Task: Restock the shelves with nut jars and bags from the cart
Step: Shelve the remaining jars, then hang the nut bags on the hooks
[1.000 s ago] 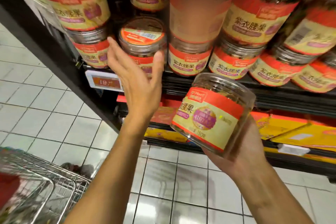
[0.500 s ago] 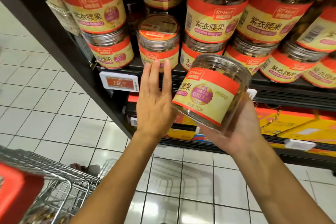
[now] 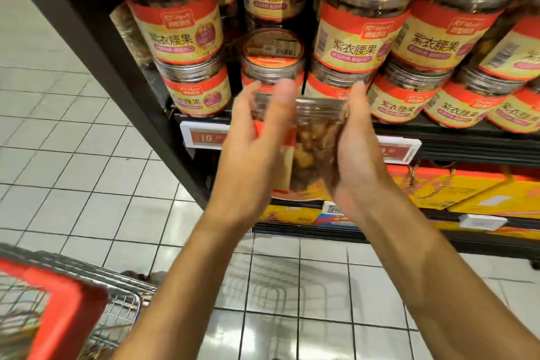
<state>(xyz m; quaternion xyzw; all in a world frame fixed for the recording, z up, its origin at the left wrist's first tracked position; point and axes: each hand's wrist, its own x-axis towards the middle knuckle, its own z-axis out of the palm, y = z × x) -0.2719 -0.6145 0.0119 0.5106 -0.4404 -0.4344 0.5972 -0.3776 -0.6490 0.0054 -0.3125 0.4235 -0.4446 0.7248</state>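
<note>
From the head camera, a clear plastic nut jar (image 3: 304, 143) sits between the two hands, raised in front of the shelf edge (image 3: 455, 130) at about the height of the price tag (image 3: 204, 136). The left hand (image 3: 257, 149) presses its palm and spread fingers against the jar's left side; the right hand (image 3: 356, 149) cups the right side and underside. Both hands are closed around the jar, not open, and the paired grip looks meant to steady and aim it, since the jar is wide and smooth. Motion blur smears the hands, so the exact finger contact is hard to read.

Directly beyond the jar, a single shelved jar (image 3: 273, 67) stands in the lower row with its lid showing and nothing stacked on it, while the columns on either side carry a second jar on top. That open top is probably where the held jar is bound, to fill the column to match its neighbours. The stocked jars face label-out, so the held one likely needs turning the same way before it is set down.

At lower left, the cart (image 3: 67, 307) with its red rim stands near, over the tiled floor (image 3: 73, 155); its contents are too blurred to identify. On the lower shelf, yellow boxes (image 3: 455, 190) lie flat.
</note>
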